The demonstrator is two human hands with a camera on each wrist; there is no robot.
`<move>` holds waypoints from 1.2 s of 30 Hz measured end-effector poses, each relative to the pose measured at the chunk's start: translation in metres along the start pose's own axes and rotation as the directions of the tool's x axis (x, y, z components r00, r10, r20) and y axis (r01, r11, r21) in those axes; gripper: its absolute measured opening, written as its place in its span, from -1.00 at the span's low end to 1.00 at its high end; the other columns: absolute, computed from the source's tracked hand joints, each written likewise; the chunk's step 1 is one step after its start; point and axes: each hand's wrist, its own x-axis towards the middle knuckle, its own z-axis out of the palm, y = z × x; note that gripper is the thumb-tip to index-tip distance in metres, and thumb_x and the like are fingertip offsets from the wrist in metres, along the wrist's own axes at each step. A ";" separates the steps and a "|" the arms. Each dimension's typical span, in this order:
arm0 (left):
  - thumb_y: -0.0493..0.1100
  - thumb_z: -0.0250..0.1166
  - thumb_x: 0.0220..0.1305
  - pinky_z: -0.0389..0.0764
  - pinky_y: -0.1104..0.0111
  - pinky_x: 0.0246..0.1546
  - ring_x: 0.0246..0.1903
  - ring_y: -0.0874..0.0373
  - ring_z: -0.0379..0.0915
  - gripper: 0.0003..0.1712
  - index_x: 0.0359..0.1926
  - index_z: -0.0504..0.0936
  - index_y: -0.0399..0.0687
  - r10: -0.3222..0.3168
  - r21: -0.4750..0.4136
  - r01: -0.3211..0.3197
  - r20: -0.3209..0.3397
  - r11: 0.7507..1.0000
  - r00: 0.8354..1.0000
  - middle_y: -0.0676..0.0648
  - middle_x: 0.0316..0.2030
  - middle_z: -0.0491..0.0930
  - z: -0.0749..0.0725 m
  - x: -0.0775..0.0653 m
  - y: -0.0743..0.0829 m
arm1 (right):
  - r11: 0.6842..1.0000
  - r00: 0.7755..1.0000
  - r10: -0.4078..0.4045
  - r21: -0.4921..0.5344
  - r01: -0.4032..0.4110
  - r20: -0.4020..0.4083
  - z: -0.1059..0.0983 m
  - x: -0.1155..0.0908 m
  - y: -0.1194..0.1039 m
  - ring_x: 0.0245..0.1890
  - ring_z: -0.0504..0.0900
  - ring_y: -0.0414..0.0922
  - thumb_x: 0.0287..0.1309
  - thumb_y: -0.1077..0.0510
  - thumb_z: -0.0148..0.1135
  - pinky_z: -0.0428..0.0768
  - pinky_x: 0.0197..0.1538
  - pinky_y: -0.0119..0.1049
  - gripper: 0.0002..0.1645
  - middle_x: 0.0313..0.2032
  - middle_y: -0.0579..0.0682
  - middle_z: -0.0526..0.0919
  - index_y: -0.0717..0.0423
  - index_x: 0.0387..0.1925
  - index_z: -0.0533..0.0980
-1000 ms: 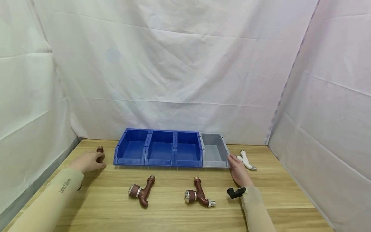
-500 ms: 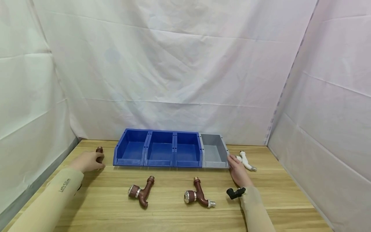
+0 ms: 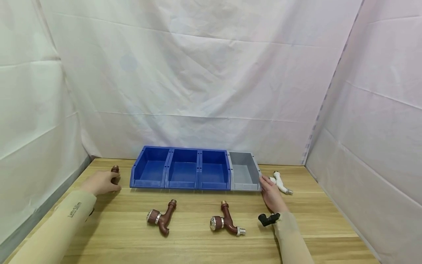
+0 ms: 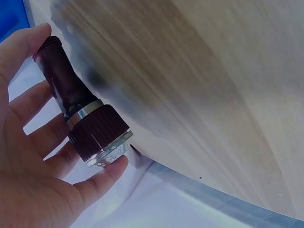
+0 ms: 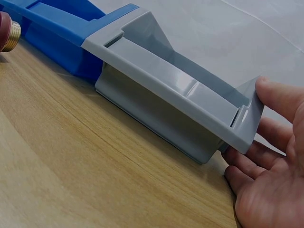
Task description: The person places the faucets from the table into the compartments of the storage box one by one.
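At the far left of the table, my left hand has its fingers around a dark brown faucet. The left wrist view shows the thumb at the faucet's threaded end and the little finger against its silver-capped knob. My right hand holds the right side of the grey bin; in the right wrist view the thumb touches the bin's upper corner and the other fingers curl under its flared side. This bin ends a row whose other bins are blue. Nothing lies inside them.
Two more brown faucets, one with a plain spout and one with a silver hose tip, lie in front of the bins. A white faucet is right of the grey bin. A black elbow-shaped piece shows by the right wrist. White cloth surrounds the table.
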 end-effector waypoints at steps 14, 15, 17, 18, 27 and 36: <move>-0.03 0.45 0.02 0.50 -0.12 -0.17 -0.18 -0.34 0.54 -0.37 0.00 0.59 -0.43 0.022 -0.012 -0.022 -0.011 1.000 1.000 -0.44 -0.16 0.58 -0.012 -0.006 0.004 | 1.000 1.000 -0.005 -0.002 0.005 0.001 0.000 0.000 0.000 0.44 0.02 -0.02 0.49 0.15 -0.08 -0.02 0.43 -0.20 -0.32 0.46 0.19 0.04 0.38 0.46 -0.01; -0.03 0.45 0.02 0.50 -0.11 -0.17 -0.18 -0.32 0.54 -0.36 0.02 0.59 -0.44 0.026 -0.008 -0.026 -0.017 1.000 1.000 -0.44 -0.15 0.59 -0.013 -0.007 0.005 | 1.000 1.000 -0.005 0.001 0.005 0.001 0.000 0.000 0.001 0.44 0.03 -0.02 0.49 0.15 -0.08 -0.03 0.43 -0.20 -0.32 0.45 0.18 0.05 0.38 0.46 -0.01; -0.04 0.44 0.04 0.52 -0.03 -0.24 -0.27 -0.23 0.54 -0.47 -0.11 0.62 -0.40 0.029 -0.009 -0.029 -0.021 1.000 0.999 -0.35 -0.25 0.60 -0.015 -0.008 0.006 | 1.000 1.000 -0.005 -0.005 0.005 0.002 0.000 0.000 0.001 0.44 0.03 -0.03 0.49 0.15 -0.08 -0.03 0.43 -0.20 -0.32 0.45 0.18 0.05 0.37 0.46 -0.01; -0.05 0.43 0.03 0.50 0.04 -0.30 -0.35 -0.14 0.52 -0.55 -0.21 0.61 -0.35 0.030 -0.009 -0.030 -0.031 1.000 0.999 -0.28 -0.33 0.58 -0.016 -0.008 0.006 | 1.000 1.000 -0.005 -0.006 0.005 0.000 0.000 0.000 0.001 0.44 0.03 -0.03 0.49 0.14 -0.08 -0.03 0.43 -0.21 -0.31 0.45 0.18 0.05 0.37 0.46 -0.02; 0.00 0.38 0.03 0.50 -0.04 -0.42 -0.29 -0.16 0.54 -0.50 -0.07 0.67 -0.27 -0.016 0.028 0.018 -0.056 0.999 0.998 -0.36 -0.19 0.62 -0.031 -0.008 0.009 | 1.000 1.000 -0.004 -0.010 0.004 0.004 -0.002 0.000 0.002 0.45 0.01 -0.03 0.50 0.14 -0.09 -0.04 0.43 -0.20 -0.31 0.46 0.18 0.02 0.36 0.47 -0.04; 0.07 0.40 0.06 0.52 -0.19 -0.24 -0.06 -0.39 0.49 -0.38 0.04 0.65 -0.30 0.009 0.061 -0.005 -0.073 0.998 0.997 -0.40 -0.03 0.58 -0.043 -0.005 0.016 | 1.000 1.000 -0.004 -0.022 0.004 0.001 -0.003 -0.001 0.002 0.46 -0.05 -0.01 0.49 0.12 -0.07 -0.07 0.44 -0.19 -0.27 0.48 0.17 -0.03 0.35 0.48 -0.07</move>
